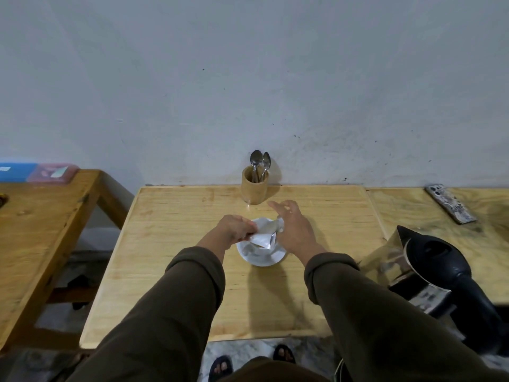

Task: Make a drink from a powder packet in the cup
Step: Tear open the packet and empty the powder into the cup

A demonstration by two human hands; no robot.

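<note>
Sleeves reach mid-surface: left hand [234, 228] and right hand [293, 230] both pinch packet [265, 235] over cup [254, 249]; tear it low, steadily

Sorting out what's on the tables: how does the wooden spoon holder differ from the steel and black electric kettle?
The wooden spoon holder is small, pale and open-topped, with two metal spoons standing in it; the steel and black electric kettle is bigger, shiny and lidded. The holder stands by the wall, the kettle near the person's right sleeve. Both stand upright on wooden tabletops.
</note>
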